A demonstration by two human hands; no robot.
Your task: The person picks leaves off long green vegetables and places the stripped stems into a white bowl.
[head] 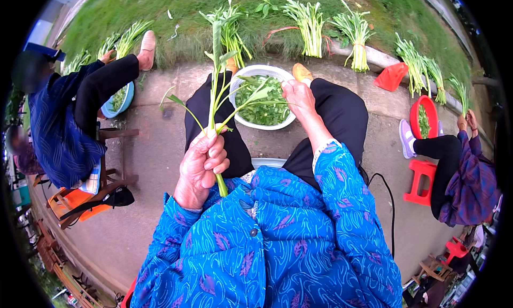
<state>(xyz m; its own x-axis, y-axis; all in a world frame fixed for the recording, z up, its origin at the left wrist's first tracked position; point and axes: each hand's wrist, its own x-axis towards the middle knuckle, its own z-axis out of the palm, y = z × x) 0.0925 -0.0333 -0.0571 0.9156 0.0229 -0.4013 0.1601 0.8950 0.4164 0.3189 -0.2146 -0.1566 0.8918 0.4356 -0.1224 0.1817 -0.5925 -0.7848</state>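
Note:
My left hand (203,165) is closed around the thick lower stems of a leafy green vegetable (214,107), held upright in front of my jacket. The stalks and long leaves fan out above my fist. My right hand (298,97) is at the right rim of a white plastic basket (262,126), with thumb and fingertips pinched together near the tip of a leaf or thin stem; whether they grip it I cannot tell. Cut green leaves (262,103) lie in the basket, which stands on the pavement between my feet.
Bundles of the same greens (312,31) stand along the grass edge. A person (64,115) with a blue basin (120,101) sits at left. At right, another person (467,179) sits by a red basin (424,119) and a red stool (421,181). A black cable (392,215) lies at my right.

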